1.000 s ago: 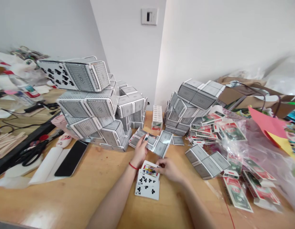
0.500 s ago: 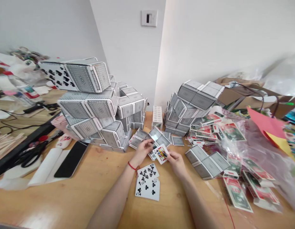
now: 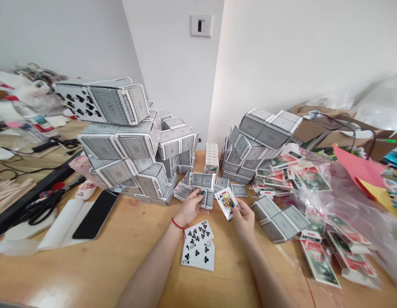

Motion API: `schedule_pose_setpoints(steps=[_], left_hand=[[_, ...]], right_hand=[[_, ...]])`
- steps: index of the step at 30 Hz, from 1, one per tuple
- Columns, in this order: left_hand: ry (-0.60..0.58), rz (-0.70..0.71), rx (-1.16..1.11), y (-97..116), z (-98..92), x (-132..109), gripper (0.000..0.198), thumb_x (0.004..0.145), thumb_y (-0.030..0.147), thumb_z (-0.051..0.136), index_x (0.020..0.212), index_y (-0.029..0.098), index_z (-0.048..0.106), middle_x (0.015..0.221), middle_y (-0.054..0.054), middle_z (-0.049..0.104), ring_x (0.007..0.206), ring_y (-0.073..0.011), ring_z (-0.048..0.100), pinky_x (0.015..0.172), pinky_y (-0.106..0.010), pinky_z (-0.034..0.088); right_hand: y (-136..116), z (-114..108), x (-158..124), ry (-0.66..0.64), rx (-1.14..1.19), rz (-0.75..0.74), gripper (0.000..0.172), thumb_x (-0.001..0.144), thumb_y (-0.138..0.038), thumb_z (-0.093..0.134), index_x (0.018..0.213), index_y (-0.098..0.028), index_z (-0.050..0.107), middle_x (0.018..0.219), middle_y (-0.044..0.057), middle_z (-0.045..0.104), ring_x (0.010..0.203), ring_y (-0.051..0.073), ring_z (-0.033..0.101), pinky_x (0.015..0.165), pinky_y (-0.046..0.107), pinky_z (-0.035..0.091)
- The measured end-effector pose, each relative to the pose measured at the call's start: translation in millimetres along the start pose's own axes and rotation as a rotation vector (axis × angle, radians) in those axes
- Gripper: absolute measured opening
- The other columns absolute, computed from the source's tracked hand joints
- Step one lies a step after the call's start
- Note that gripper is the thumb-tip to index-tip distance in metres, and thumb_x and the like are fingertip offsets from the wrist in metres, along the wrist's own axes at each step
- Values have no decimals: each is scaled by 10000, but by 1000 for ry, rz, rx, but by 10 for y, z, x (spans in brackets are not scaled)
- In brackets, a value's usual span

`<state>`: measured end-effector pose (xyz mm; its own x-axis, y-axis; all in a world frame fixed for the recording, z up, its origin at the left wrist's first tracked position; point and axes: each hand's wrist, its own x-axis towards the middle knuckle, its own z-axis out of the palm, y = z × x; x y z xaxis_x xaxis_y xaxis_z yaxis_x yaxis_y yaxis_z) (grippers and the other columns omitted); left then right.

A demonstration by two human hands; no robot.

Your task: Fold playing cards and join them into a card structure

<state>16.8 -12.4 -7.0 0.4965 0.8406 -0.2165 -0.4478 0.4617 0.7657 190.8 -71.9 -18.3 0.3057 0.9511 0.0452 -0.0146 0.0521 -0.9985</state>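
Note:
Near the middle of the table, my left hand [image 3: 192, 206] is closed on a folded playing-card piece [image 3: 202, 181] with grey patterned backs, its thumb pressed on the front. My right hand [image 3: 244, 217] pinches a face-up picture card [image 3: 224, 202], tilted, a little to the right of that piece and apart from it. Below my left hand lie a ten of clubs [image 3: 200, 232] and a five of clubs [image 3: 200, 256], face up and overlapping. Behind my hands, more folded card pieces [image 3: 184, 188] lie on the table.
Stacked blocks of joined cards rise at left [image 3: 117, 143] and right [image 3: 262, 128]. A joined card block [image 3: 280, 219] lies beside my right forearm. Red-and-green card boxes [image 3: 319, 261] and plastic film spread at right. A black phone [image 3: 96, 216] and scissors [image 3: 46, 207] lie at left.
My hands have moved apart. The picture card has shifted right and up in my right hand, and the folded card piece in my left hand has turned its patterned side toward me.

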Motion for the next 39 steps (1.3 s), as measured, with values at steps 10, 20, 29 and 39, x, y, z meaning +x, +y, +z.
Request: schedule_pose_setpoints(steps=[10,20,29,39], left_hand=[[57,32,-44,-12,-24,15,289,716,270,566,990,210,498,737,-11,601,577,-155,608,453,-263,500],[149,156,190,-119,-50,72,305,716,315,559,1002,214,527,924,-25,604,734,-146,567,623,-276,489],[369,315,294,-176,-117,104,320,732,297,541,1034,192,551,1212,-51,503,1181,-197,380,949,-316,329],[350,352,463,-65,6,28,294,747,305,515,996,167,591,1127,-65,575,1123,-196,445,975,-323,312]], right_hand=[[-68,18,-57,48,-67,-16,371,716,-419,529,974,-153,564,756,72,625,506,155,515,417,259,403],[49,59,-40,-176,-275,-77,319,767,-422,459,926,-178,591,657,39,598,522,166,520,479,259,410],[7,23,-8,-314,-285,-1,318,775,-405,453,943,-181,603,630,22,578,497,147,475,445,236,360],[-98,-13,11,-435,-276,-47,319,803,-391,427,935,-168,614,859,63,654,761,218,575,651,294,454]])
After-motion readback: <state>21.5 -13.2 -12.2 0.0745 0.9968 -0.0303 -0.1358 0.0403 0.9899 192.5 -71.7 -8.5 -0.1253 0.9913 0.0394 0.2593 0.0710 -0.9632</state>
